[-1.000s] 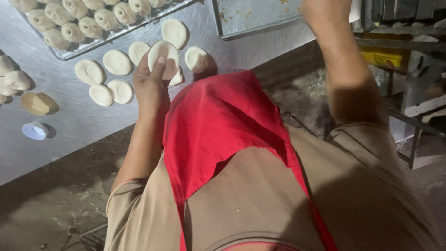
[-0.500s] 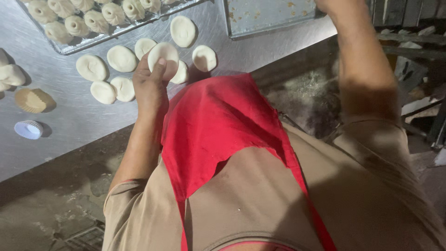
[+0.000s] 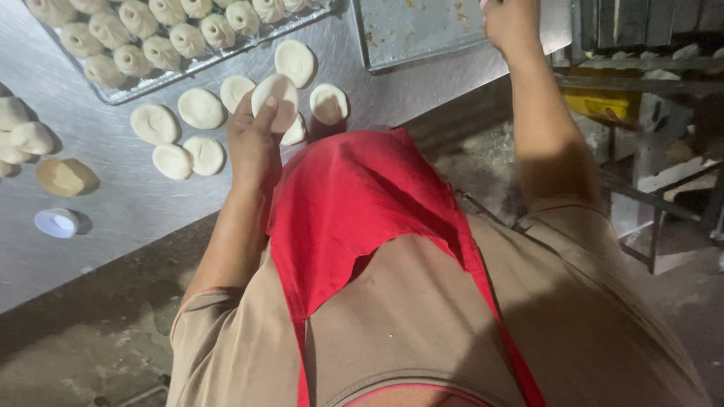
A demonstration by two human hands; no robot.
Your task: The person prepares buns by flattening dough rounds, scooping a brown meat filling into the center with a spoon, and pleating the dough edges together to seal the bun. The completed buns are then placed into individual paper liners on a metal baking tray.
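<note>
Looking down past our red apron [image 3: 354, 211], we see our left hand [image 3: 253, 143] at about eleven o'clock, its fingers curled around a flat, pale dough disc [image 3: 276, 98] and holding it just above the steel table [image 3: 113, 211]. Around that disc, more dough rounds [image 3: 202, 108] lie loose on the metal, spreading toward nine and twelve o'clock. Beyond them, at about eleven o'clock, a baking tray [image 3: 121, 94] is packed with rows of shaped dough pieces [image 3: 173, 38]. Our right hand [image 3: 511, 22] reaches up at one o'clock to the near corner of a bare metal tray [image 3: 422, 30]; its fingers run off the top edge, so we cannot tell how they are set. Far out at nine o'clock sit a tan dough lump [image 3: 66, 176] and a small white-blue cap [image 3: 56, 222].
</note>
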